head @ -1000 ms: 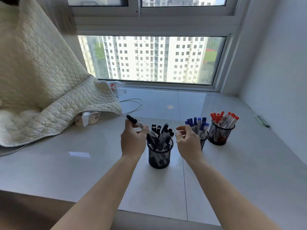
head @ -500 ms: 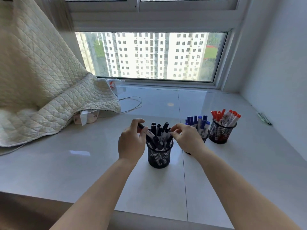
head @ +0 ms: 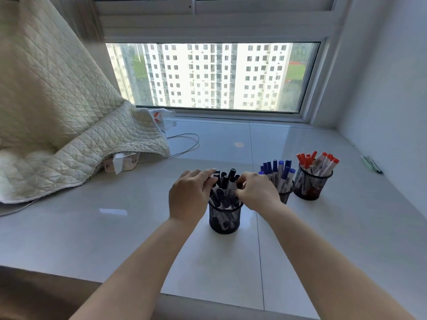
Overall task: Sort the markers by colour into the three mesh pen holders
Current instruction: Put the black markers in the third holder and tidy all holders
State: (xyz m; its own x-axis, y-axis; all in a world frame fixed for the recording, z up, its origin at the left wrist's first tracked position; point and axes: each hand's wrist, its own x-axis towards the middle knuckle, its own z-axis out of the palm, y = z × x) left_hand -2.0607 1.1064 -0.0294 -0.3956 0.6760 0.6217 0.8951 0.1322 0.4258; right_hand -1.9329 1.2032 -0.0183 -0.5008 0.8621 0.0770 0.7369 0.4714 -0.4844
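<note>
Three black mesh holders stand in a row on the pale sill. The near holder (head: 225,221) is full of black markers (head: 227,184). The middle holder (head: 286,195) carries blue markers (head: 278,172), and the right holder (head: 310,189) carries red markers (head: 320,161). My left hand (head: 190,195) reaches over the left side of the black bunch, its fingers curled over the cap of a slanted black marker that sits in the holder. My right hand (head: 256,192) has curled fingers against the bunch's right side; whether it pinches a marker is hidden.
A quilted cream blanket (head: 69,125) covers the left of the sill, with a small box (head: 123,161) under its edge and a thin cable (head: 184,144) beside it. A dark green object (head: 372,163) lies by the right wall. The window is behind.
My left hand has brought the black marker down from above into the black holder. My right hand has moved left from the blue holder to the black bunch.
</note>
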